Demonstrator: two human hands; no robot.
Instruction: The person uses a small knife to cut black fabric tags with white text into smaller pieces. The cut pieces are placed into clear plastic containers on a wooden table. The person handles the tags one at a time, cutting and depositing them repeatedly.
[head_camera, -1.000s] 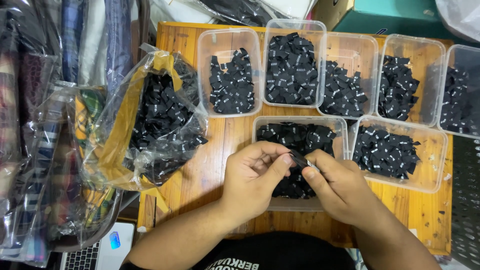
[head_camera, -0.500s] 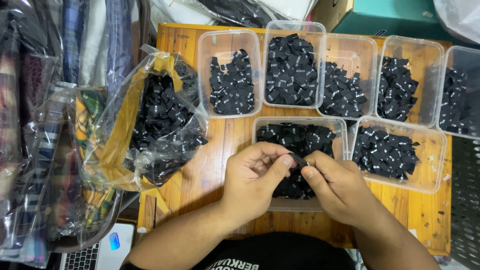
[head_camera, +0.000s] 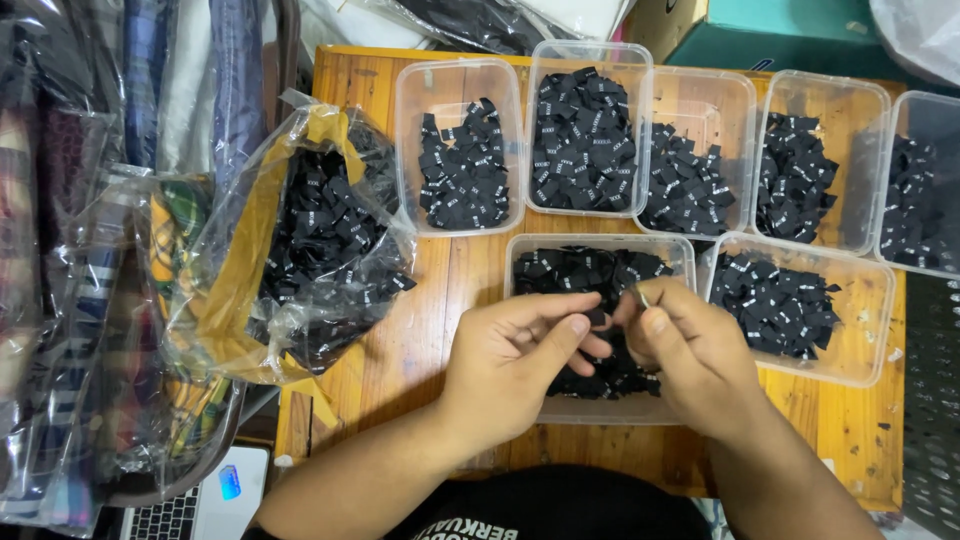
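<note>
Seen from the head camera, both hands meet over the near tub (head_camera: 600, 410), a clear plastic box full of small black labels that stands on the wooden table (head_camera: 400, 350). The left hand (head_camera: 510, 355) pinches its thumb and fingers together on a small black label (head_camera: 597, 318) held just above the near tub. The right hand (head_camera: 690, 345) closes its fingertips on the same label from the other side. To the right of the near tub sits another clear tub (head_camera: 850, 360) of black labels. Behind the near tub runs a row of five more (head_camera: 505, 80). Left of the near tub lies an open clear bag (head_camera: 300, 250) with a yellow lining, heaped with black labels.
</note>
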